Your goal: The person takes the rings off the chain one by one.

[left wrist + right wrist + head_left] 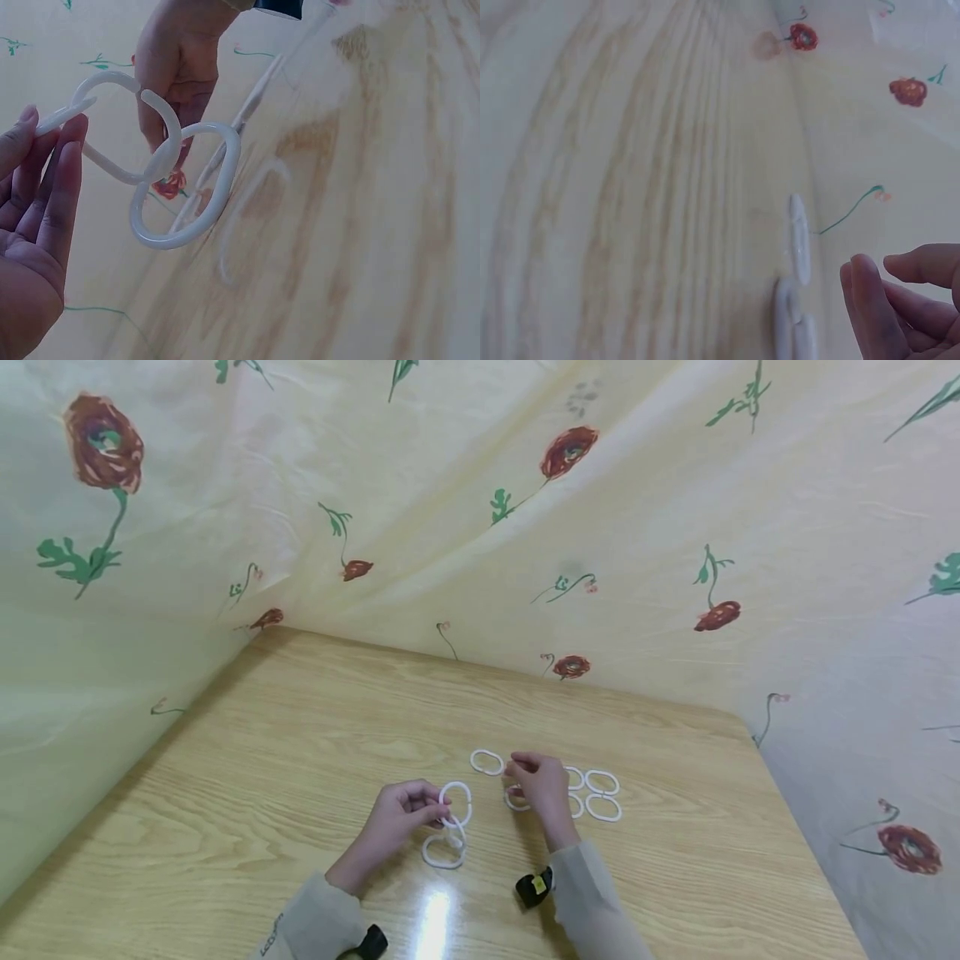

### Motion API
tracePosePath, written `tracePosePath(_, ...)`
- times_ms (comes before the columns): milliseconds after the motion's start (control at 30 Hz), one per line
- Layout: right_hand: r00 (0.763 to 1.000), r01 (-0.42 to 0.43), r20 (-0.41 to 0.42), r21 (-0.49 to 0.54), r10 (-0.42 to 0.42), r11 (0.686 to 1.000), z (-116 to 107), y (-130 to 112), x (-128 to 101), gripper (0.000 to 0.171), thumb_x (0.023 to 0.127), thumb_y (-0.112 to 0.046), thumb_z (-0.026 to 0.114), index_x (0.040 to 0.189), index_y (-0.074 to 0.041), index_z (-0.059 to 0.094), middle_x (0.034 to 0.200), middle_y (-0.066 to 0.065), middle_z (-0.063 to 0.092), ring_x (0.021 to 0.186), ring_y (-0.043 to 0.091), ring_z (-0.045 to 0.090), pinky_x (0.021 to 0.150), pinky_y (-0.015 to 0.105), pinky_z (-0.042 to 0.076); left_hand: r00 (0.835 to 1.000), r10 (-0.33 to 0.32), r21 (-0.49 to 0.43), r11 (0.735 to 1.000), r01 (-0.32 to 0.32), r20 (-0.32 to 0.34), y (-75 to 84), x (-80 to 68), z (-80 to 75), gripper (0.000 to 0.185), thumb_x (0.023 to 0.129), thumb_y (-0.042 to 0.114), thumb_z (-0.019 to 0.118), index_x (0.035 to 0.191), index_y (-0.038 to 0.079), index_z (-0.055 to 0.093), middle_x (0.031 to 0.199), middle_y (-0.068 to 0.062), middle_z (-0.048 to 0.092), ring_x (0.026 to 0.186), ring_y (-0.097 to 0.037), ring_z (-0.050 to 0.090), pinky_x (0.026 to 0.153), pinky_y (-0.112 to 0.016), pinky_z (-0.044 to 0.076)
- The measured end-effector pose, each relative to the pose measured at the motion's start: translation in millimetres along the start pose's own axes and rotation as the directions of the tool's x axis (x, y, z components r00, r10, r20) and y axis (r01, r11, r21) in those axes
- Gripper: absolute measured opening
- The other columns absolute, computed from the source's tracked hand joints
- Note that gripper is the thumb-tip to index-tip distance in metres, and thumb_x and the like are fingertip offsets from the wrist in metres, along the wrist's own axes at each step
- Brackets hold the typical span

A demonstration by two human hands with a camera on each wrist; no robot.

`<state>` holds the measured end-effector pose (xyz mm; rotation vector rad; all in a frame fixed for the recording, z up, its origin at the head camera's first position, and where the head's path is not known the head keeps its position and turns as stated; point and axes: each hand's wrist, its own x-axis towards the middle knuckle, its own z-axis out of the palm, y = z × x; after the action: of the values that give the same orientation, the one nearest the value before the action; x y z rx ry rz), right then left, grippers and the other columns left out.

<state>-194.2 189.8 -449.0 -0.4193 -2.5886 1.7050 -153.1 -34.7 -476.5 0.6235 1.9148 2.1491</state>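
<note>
Left hand [393, 827] fingers [52, 187] pinch white ring chain [450, 827]. Right hand [542, 785] fingers [870, 307] loosely curled, empty, over loose rings [602, 795] on desk [262, 760].

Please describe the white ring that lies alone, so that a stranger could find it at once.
On the wooden table, look just beyond the right hand, toward the flowered cloth wall. There a single white oval ring lies flat. Unlike the loose rings grouped at the right, it touches no other ring.
</note>
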Motion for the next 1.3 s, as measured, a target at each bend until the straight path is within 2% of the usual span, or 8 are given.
tracePosePath(200, 0.998, 0.057, 0.0, 0.002, -0.057, 0.998, 0.4, -7.9, -10.7, 0.027, 0.089, -0.003, 0.066, 0.114, 0.006, 0.066, 0.104, 0.022, 0.07, 0.09, 0.032, 0.07, 0.066, 0.028, 0.062, 1.0, 0.001, 0.001, 1.0, -0.001, 0.001, -1.6, 0.7, -0.4, 0.031, 0.089, 0.007, 0.067, 0.101, -0.021, 0.057, 0.094, -0.039, 0.062, 0.075, -0.002, 0.068, 0.07, -0.021, 0.06)
tracePosePath(567, 0.992, 0.113, 0.049, 0.04, -0.115, 0.993, 4.5, -25.2, -34.4, 0.024, 0.088, -0.003, 0.067, 0.111, 0.005, 0.068, 0.1, 0.02, 0.072, 0.09, 0.032, 0.071, 0.062, 0.025, 0.061, 1.0, -0.014, 0.004, 1.0, 0.014, -0.018, 1.1, 1.1, -1.2, 0.031, 0.089, 0.007, 0.067, 0.101, -0.021, 0.058, 0.095, -0.039, 0.063, 0.074, -0.002, 0.067, 0.07, -0.022, 0.06)
tracePosePath(700, 0.985, 0.159, 0.065, 0.035, -0.161, 0.987, 4.0, -30.4, -44.6, 0.023, 0.088, -0.003, 0.069, 0.11, 0.005, 0.069, 0.099, 0.019, 0.072, 0.089, 0.033, 0.071, 0.061, 0.024, 0.061, 1.0, -0.01, 0.007, 1.0, 0.011, -0.022, 0.4, 1.4, -0.9, 0.03, 0.089, 0.007, 0.067, 0.1, -0.02, 0.058, 0.095, -0.038, 0.063, 0.074, -0.002, 0.067, 0.07, -0.022, 0.06)
tracePosePath(933, 0.956, 0.269, 0.132, -0.03, -0.263, 0.963, 1.2, -34.9, -61.3, 0.021, 0.086, -0.004, 0.071, 0.107, 0.001, 0.071, 0.096, 0.014, 0.074, 0.084, 0.018, 0.069, 0.061, 0.02, 0.059, 1.0, -0.011, 0.027, 1.0, 0.011, -0.024, -0.3, 1.6, 0.7, 0.031, 0.089, 0.008, 0.067, 0.102, -0.019, 0.059, 0.094, -0.037, 0.064, 0.074, -0.002, 0.066, 0.07, -0.023, 0.06)
tracePosePath(1033, 0.939, 0.307, 0.173, -0.037, -0.297, 0.951, -1.0, -34.9, -66.3, 0.021, 0.084, -0.003, 0.072, 0.105, 0.0, 0.072, 0.093, 0.013, 0.074, 0.083, 0.017, 0.069, 0.06, 0.019, 0.058, 1.0, -0.006, 0.052, 0.999, 0.007, -0.017, 2.3, 1.2, 2.7, 0.029, 0.089, 0.008, 0.067, 0.101, -0.017, 0.06, 0.094, -0.036, 0.064, 0.074, -0.001, 0.066, 0.07, -0.023, 0.06)
tracePosePath(1167, 0.912, 0.371, 0.209, -0.055, -0.353, 0.927, -4.8, -33.7, -72.4, 0.021, 0.083, -0.005, 0.074, 0.103, 0.0, 0.072, 0.09, 0.013, 0.075, 0.079, 0.018, 0.069, 0.058, 0.017, 0.057, 0.999, 0.018, 0.109, 0.994, -0.021, 0.029, 6.8, 0.8, 9.0, 0.025, 0.089, 0.007, 0.066, 0.1, -0.015, 0.062, 0.091, -0.034, 0.065, 0.074, 0.001, 0.065, 0.071, -0.022, 0.06)
tracePosePath(1300, 0.887, 0.436, 0.217, -0.103, -0.407, 0.894, -8.0, -33.3, -77.6, 0.014, 0.083, -0.009, 0.075, 0.096, -0.004, 0.074, 0.085, 0.009, 0.075, 0.076, 0.015, 0.068, 0.059, 0.016, 0.055, 0.997, 0.03, 0.143, 0.989, -0.04, 0.07, 10.9, 0.6, 16.7, 0.024, 0.089, 0.007, 0.066, 0.1, -0.013, 0.063, 0.089, -0.032, 0.065, 0.075, 0.002, 0.064, 0.073, -0.023, 0.06)
